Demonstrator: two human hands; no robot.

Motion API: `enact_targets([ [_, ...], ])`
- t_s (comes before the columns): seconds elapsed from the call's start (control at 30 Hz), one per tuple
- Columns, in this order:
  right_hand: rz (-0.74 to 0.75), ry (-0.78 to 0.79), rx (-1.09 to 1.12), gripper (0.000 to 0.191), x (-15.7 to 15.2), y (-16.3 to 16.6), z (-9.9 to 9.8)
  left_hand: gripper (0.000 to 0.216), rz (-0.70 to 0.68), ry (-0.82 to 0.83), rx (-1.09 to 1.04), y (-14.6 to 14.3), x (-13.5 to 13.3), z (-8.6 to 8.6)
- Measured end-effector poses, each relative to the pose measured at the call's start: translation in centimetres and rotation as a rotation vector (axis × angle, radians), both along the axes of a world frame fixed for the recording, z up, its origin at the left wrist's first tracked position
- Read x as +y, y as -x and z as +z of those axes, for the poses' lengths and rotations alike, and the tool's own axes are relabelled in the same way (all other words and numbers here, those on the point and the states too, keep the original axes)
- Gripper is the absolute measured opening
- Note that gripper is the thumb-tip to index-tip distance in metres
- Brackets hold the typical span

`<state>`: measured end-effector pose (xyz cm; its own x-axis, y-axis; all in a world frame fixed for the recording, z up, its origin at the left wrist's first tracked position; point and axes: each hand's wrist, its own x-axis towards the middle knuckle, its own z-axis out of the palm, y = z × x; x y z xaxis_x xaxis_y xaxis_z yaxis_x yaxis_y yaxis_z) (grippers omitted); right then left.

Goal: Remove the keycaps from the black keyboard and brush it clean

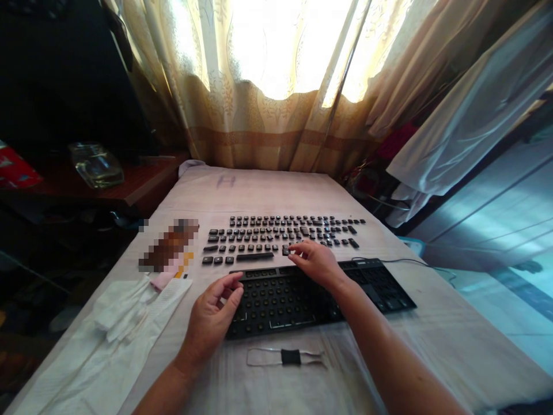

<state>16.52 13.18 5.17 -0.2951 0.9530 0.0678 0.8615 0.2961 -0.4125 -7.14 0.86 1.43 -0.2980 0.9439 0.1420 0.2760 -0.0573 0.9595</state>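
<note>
A black keyboard frame (371,285) with its keycaps taken off lies on a cloth-covered table (432,340). Behind it the loose black keycaps (268,233) are laid out in rows. My right hand (315,262) reaches over the frame's far edge and pinches a keycap (286,251) in the front rows. Resting at the frame's left end, my left hand (213,314) has its fingers curled and its thumb against the frame's corner; nothing shows inside it. A wire keycap puller (290,357) with a black grip lies in front of the frame.
White cloths and a glove (125,314) lie at the left of the table, beside a blurred-out item (168,245). A glass ashtray (95,165) sits on a dark side table. The keyboard cable (415,262) runs off to the right. Curtains hang behind.
</note>
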Motion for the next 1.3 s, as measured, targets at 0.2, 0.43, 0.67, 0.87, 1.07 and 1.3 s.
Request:
enact_targets([
  [0.2,-0.011,0.089,-0.084,0.022,1.7,0.5,-0.5,0.035,0.008,-0.034,0.064,0.2,0.1,-0.4],
  [0.43,-0.015,0.142,-0.12,0.026,1.9,1.0,-0.6,0.036,0.009,-0.034,0.075,0.3,0.2,-0.5],
  [0.67,-0.007,0.165,-0.143,0.026,2.3,1.2,-0.6,0.036,0.009,-0.034,0.081,0.2,0.2,0.0],
  [0.87,-0.001,0.165,-0.135,0.027,2.4,1.2,-0.9,0.039,0.019,-0.015,0.075,0.3,0.3,0.0],
  [1.07,-0.015,0.116,-0.104,0.026,2.0,0.4,0.0,0.043,0.033,-0.006,0.112,0.5,0.4,0.2],
  [1.3,0.187,0.128,0.051,0.016,-3.3,-2.2,2.5,0.045,0.018,0.018,0.154,0.6,0.5,0.1],
])
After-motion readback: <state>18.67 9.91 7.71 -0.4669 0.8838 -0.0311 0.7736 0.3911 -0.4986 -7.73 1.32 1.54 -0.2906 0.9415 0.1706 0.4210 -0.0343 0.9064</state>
